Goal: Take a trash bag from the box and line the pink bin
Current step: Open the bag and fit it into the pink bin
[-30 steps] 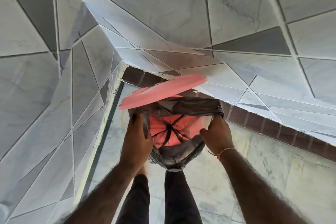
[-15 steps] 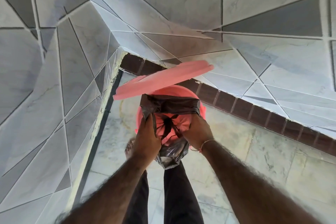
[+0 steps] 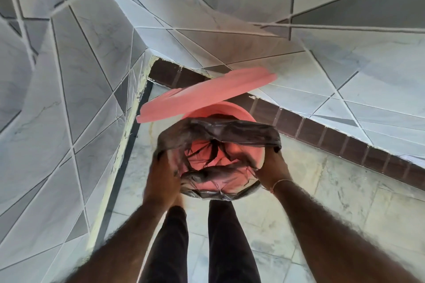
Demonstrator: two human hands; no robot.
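Note:
The pink bin [image 3: 220, 110] stands on the floor in a tiled corner, its pink lid [image 3: 202, 95] raised and tilted behind it. A thin black trash bag [image 3: 220, 130] hangs inside the bin with its mouth stretched wide; the pink bottom shows through it. My left hand [image 3: 163, 179] grips the bag's left edge at the rim. My right hand [image 3: 273, 165] grips the bag's right edge on the other side of the rim. The near edge of the bag is folded over the front rim. No box is in view.
Grey and white tiled walls [image 3: 69, 99] close in on the left and behind, with a dark brown skirting band [image 3: 322, 131]. My two legs [image 3: 227, 241] in dark trousers stand just in front of the bin on the marble floor [image 3: 345, 202].
My hands were close together pinching the bag's mouth; now they have moved apart, stretching the bag wide across the bin rim.

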